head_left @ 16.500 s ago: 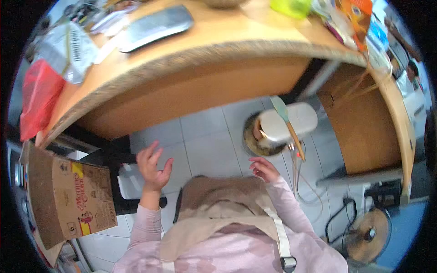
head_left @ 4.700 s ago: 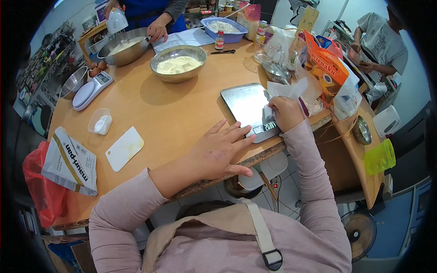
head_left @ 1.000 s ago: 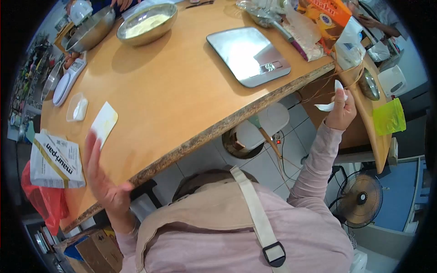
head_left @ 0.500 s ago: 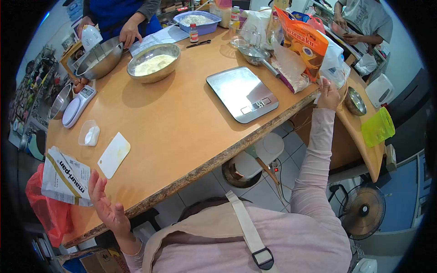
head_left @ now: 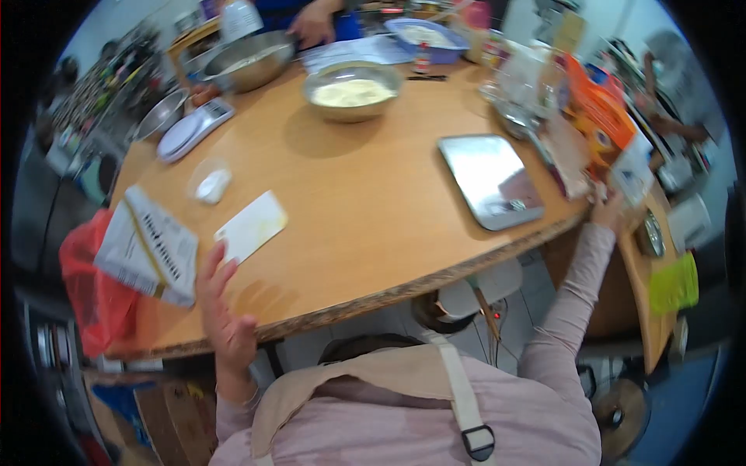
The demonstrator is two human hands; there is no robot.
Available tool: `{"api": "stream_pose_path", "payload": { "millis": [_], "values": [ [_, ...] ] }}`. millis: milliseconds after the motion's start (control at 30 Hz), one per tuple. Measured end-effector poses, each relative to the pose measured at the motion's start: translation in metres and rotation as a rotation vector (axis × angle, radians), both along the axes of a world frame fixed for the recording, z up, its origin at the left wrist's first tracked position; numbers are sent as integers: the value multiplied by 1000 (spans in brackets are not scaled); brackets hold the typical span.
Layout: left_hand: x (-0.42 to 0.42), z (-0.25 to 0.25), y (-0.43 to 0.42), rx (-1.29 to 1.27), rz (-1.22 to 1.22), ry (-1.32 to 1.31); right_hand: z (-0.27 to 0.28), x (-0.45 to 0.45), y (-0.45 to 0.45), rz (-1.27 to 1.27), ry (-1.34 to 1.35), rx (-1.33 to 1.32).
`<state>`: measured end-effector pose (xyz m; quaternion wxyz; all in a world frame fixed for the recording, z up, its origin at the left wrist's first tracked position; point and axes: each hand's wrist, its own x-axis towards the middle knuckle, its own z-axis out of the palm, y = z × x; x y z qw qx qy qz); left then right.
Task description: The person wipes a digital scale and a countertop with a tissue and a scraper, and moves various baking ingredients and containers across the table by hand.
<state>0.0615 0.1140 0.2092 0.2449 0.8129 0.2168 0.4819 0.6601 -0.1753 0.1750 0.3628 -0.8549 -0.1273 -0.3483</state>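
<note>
On the left, a silver packet (head_left: 148, 245) lies on the table (head_left: 373, 194), overlapping a red bag (head_left: 89, 287), its lettering slanting down to the right. Just beside it, the left hand (head_left: 227, 311) is raised at the table's near edge, fingers pointing up and away, thumb parted from them and nothing between. Its fingertips overlap the near corner of a white board (head_left: 252, 227), whose long axis runs from lower left to upper right; I cannot tell whether they touch. That palm is best kept clear of both. Farther right, a scale (head_left: 493, 175) lies flat, its long axis running from far left to near right, display at the near end. Beyond it, the right hand (head_left: 609, 210) reaches forward at the table's right corner, just below a leaning orange bag (head_left: 598, 113). Blur hides whether its fingers are closed on the pale scrap (head_left: 597, 192) at their tips. This reach probably goes best with fingers gathered and the sleeve (head_left: 571, 287) held off the scale, so nothing gets nudged.
</note>
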Motion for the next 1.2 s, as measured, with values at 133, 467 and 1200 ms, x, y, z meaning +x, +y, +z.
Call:
{"api": "stream_pose_path", "payload": {
  "millis": [133, 467, 1200],
  "values": [
    [-2, 7, -2, 47, 24, 44, -2, 36, -4, 53, 124, -275],
    [-50, -1, 4, 582, 679, -256, -36, 87, -32, 449, 91, 175],
    [31, 37, -27, -687, -467, -441, 81, -384, 181, 1755, 553, 466]
  ]
}}
